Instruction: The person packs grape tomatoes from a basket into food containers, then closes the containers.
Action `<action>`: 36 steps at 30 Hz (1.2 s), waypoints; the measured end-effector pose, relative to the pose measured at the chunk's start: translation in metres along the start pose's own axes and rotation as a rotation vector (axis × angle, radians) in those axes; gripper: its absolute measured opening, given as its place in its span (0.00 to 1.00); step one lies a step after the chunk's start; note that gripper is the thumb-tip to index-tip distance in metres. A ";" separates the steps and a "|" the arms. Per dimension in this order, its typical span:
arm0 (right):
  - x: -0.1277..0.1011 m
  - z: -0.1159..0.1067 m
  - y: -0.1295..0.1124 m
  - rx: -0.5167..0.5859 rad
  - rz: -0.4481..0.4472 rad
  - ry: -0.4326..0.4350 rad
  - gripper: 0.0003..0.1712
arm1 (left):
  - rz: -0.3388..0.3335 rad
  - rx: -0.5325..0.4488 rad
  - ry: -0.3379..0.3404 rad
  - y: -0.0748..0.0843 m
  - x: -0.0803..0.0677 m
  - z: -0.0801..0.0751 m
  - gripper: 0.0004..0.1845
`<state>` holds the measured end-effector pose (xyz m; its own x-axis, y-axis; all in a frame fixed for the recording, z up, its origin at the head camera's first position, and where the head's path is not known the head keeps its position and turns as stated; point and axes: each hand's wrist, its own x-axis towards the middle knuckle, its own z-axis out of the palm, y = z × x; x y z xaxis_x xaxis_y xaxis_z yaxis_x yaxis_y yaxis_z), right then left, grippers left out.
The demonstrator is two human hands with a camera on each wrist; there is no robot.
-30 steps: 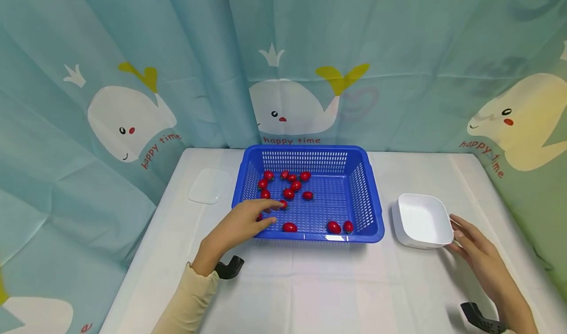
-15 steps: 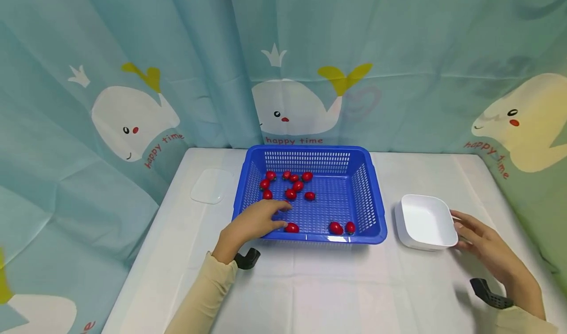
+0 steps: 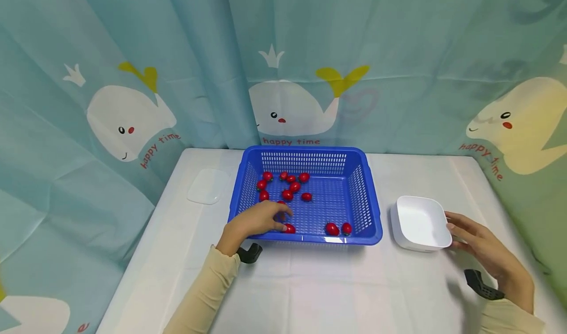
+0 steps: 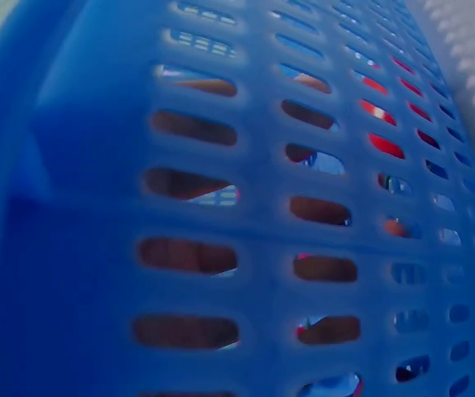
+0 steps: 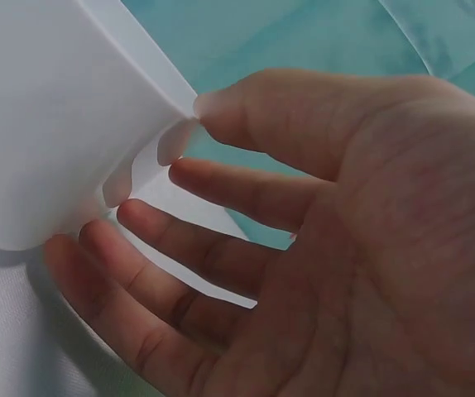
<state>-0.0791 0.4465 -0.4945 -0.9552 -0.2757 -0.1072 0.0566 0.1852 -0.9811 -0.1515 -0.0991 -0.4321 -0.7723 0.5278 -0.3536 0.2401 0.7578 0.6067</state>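
Note:
A blue slotted basket (image 3: 310, 238) holds several red cherry tomatoes. My left hand (image 3: 257, 221) reaches over its front left corner, fingers bent down and thumb apart from the index finger. The thumb tip is right at the near cherry tomato (image 3: 290, 228), while another tomato (image 3: 281, 203) shows partly behind the fingers. In the left wrist view, the basket wall (image 4: 258, 219) hides most of that hand. At the right, my right hand (image 3: 480, 243) touches a white square container (image 3: 421, 223). Its thumb (image 5: 229, 116) is at the rim, with the fairly straight fingers (image 5: 204, 248) against the outer wall.
A clear flat lid (image 3: 207, 186) lies left of the basket on the white tablecloth (image 3: 336, 289). More cherry tomatoes (image 3: 288, 195) lie in the back left of the basket; two tomatoes (image 3: 332, 229) sit at its front right. A whale-patterned curtain (image 3: 199, 78) hangs close behind.
My left hand has moved rightward inside the basket, its thumb coming to the near cherry tomato. My right hand has stayed at the white container.

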 end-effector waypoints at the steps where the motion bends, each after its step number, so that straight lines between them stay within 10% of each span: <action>1: 0.000 0.001 0.000 -0.002 0.000 0.002 0.28 | 0.003 -0.008 -0.008 -0.001 0.001 0.000 0.17; 12: 0.003 0.004 -0.002 -0.040 0.029 0.038 0.27 | 0.017 0.043 -0.097 0.001 0.009 -0.001 0.12; 36: 0.020 0.033 -0.013 -0.334 0.009 0.143 0.25 | -0.008 0.103 -0.059 0.000 0.014 0.003 0.11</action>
<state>-0.0897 0.4070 -0.4888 -0.9874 -0.1423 -0.0687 -0.0102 0.4914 -0.8709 -0.1604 -0.0902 -0.4392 -0.7389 0.5413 -0.4014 0.2959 0.7957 0.5285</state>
